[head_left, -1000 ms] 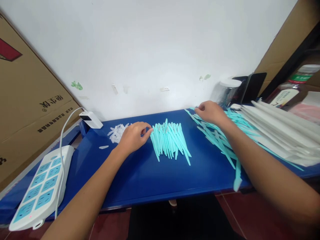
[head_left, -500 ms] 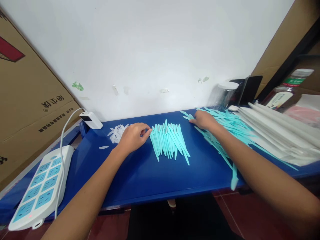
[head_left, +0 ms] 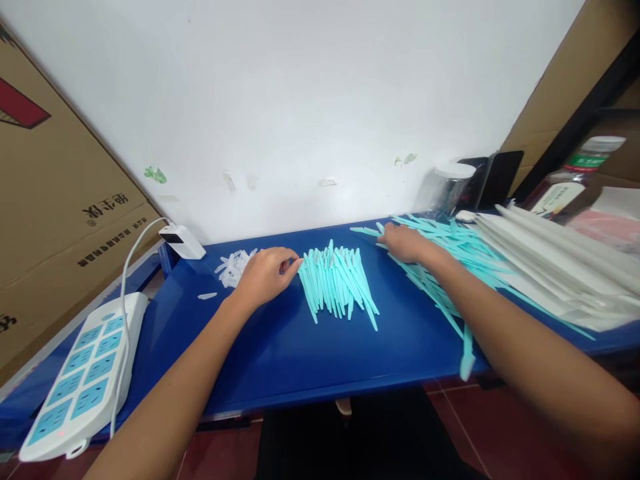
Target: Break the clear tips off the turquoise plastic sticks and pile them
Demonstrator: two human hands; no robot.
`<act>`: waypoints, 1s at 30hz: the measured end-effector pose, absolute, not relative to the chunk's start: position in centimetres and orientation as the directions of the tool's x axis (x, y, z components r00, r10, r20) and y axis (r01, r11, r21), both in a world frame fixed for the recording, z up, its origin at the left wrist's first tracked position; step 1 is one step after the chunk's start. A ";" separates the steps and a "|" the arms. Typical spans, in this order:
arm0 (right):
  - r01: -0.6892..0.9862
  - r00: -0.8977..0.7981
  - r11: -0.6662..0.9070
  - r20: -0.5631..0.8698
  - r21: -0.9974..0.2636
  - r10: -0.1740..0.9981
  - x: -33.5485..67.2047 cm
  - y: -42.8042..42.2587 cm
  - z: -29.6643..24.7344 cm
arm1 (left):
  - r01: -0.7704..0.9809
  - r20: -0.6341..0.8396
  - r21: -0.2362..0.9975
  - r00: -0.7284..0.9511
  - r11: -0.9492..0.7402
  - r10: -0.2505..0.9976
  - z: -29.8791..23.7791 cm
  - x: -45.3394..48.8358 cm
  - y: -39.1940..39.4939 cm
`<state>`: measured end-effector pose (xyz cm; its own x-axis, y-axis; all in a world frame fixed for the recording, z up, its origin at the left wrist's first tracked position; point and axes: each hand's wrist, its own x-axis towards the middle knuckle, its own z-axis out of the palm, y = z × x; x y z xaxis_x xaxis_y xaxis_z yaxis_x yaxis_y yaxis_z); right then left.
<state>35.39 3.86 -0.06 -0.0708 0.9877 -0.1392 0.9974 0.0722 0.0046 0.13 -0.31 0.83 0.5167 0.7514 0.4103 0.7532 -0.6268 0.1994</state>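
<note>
Slim turquoise eyebrow razors lie side by side in a bunch mid-table, tips toward the wall. At the bunch's upper left corner is my left hand, thumb and forefinger pinched at the tip of the outermost razor. A heap of small translucent caps is partly hidden behind this hand. My right hand, fingers closed and pointing left, is at the edge of a looser heap of the same razors. Razor ends stick out past its fingertips; the hand and forearm cover part of the heap.
A white power strip with a cable and a small white device are on the left, beside a cardboard box. White packaging sheets, a lidded clear jar and a bottle stand right.
My right hand has shifted slightly, and the razor ends at its fingertips now reach further left. My left hand stays almost in place by the middle bunch.
</note>
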 end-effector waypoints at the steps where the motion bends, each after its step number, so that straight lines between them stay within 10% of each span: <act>1: 0.996 -0.089 0.091 -0.166 0.004 0.982 35.5 3.7 0.2 | 0.755 0.408 0.200 0.516 -0.625 0.753 0.9 0.1 -0.3; 30: 0.981 -0.186 0.161 -0.290 -0.108 0.939 36.2 2.4 2.2 | 0.765 0.374 0.222 0.506 -0.605 0.777 0.7 0.2 -0.3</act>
<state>36.17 2.41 2.16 -0.1863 0.9388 -0.2896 0.9810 0.1614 -0.1078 0.19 -0.25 0.74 0.5059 0.7771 0.3744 0.7646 -0.6049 0.2223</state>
